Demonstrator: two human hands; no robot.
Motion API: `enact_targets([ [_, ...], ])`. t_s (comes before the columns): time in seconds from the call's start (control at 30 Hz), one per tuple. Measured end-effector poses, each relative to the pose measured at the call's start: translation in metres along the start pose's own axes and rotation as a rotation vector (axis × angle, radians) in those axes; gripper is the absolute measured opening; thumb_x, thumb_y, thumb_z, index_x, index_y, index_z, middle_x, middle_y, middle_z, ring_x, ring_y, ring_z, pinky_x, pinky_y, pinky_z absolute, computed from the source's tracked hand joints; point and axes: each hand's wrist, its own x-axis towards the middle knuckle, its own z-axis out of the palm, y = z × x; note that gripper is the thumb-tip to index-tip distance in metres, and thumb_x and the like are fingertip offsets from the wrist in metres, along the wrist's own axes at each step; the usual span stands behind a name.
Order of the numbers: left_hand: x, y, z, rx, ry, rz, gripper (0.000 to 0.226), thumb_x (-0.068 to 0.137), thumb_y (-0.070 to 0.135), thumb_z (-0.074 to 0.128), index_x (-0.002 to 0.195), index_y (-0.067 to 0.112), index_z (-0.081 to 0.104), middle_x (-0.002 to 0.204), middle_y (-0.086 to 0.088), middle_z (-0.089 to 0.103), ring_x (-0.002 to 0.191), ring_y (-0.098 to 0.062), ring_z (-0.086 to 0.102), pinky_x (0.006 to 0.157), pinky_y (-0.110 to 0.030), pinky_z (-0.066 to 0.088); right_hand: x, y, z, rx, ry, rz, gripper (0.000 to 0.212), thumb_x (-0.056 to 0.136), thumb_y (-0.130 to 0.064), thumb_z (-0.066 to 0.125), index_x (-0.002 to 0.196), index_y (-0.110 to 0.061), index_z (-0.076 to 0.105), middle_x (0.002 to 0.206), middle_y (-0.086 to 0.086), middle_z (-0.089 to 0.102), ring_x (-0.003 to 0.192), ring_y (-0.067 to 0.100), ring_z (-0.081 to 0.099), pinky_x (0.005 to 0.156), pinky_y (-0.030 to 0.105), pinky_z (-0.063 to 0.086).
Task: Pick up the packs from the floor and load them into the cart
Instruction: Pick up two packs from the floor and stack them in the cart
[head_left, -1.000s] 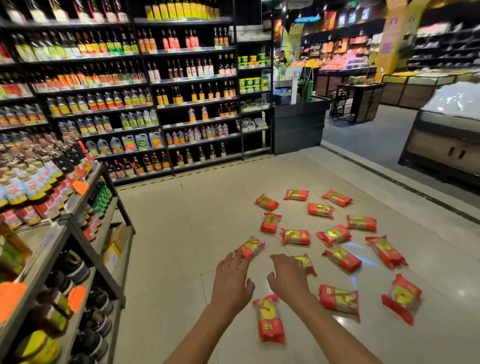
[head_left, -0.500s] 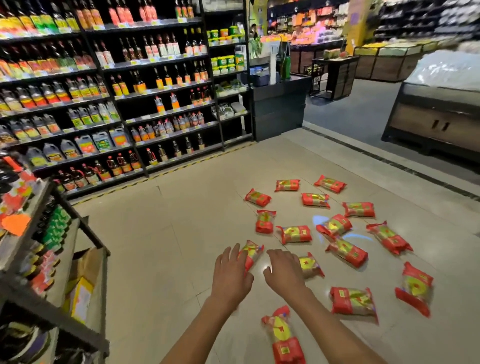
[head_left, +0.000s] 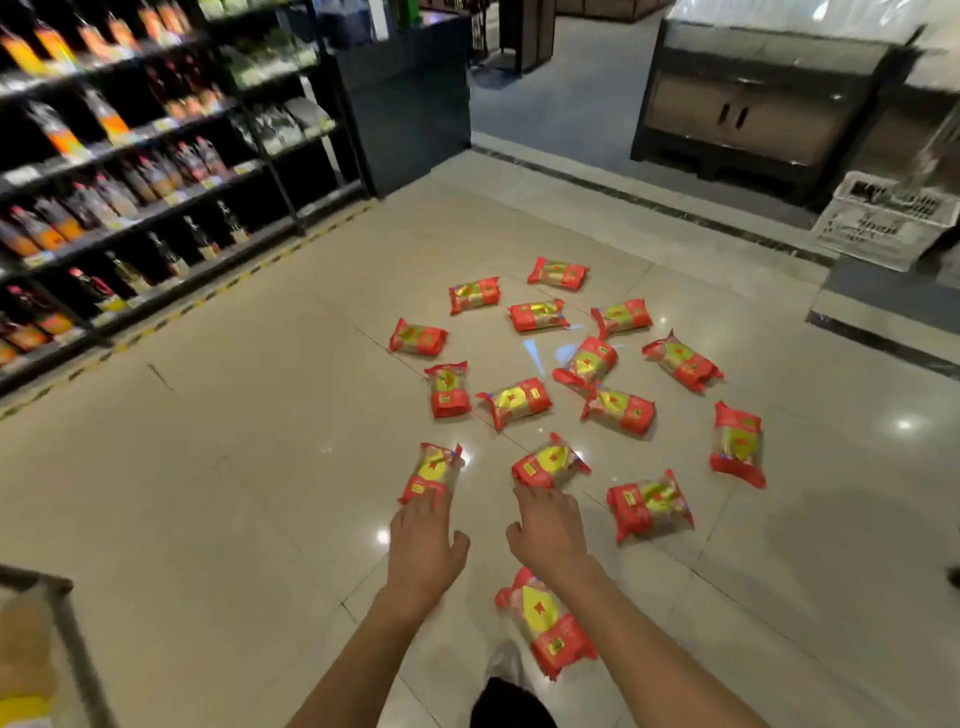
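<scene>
Several red-and-gold packs lie scattered over the beige tiled floor (head_left: 249, 467). My left hand (head_left: 423, 545) reaches forward with fingers straight, its tips at the near end of one pack (head_left: 434, 470). My right hand (head_left: 545, 525) is stretched out with straight fingers too, its tips touching the near end of another pack (head_left: 550, 462). A further pack (head_left: 545, 621) lies between my forearms, partly hidden by the right one. Neither hand holds anything. No cart shows in the head view.
Dark shelves of bottles (head_left: 130, 182) run along the left. A shelf unit's corner (head_left: 47, 623) stands at the lower left. A dark counter (head_left: 769, 104) and a white crate (head_left: 883, 218) stand at the far right. My shoe (head_left: 506, 665) is near the bottom.
The view has dropped lower and closer to the floor. Both hands have reached forward to the two nearest packs, which they now touch with their fingertips.
</scene>
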Motion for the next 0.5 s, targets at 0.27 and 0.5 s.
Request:
enact_targets([
  [0.27, 0.092, -0.054, 0.097, 0.087, -0.232, -0.035, 0.062, 0.076, 0.036, 0.054, 0.134, 0.013, 0.058, 0.125, -0.01, 0.063, 0.112, -0.033, 0.06, 0.093, -0.044, 0.046, 0.1, 0.042, 0.084, 0.095, -0.04, 0.049, 0.051, 0.078, -0.021, 0.056, 0.127, -0.014, 0.065, 0.115, 0.006, 0.07, 0.109, 0.03, 0.065, 0.098, 0.041, 0.045],
  [0.5, 0.137, -0.075, 0.244, -0.172, -0.262, -0.244, 0.048, 0.079, 0.036, 0.052, 0.116, 0.007, 0.065, 0.112, -0.011, 0.068, 0.1, -0.035, 0.064, 0.084, -0.041, 0.05, 0.169, 0.121, 0.215, 0.053, -0.196, 0.174, 0.046, 0.07, -0.027, 0.051, 0.11, -0.014, 0.071, 0.1, 0.011, 0.072, 0.095, 0.034, 0.067, 0.087, 0.039, 0.045],
])
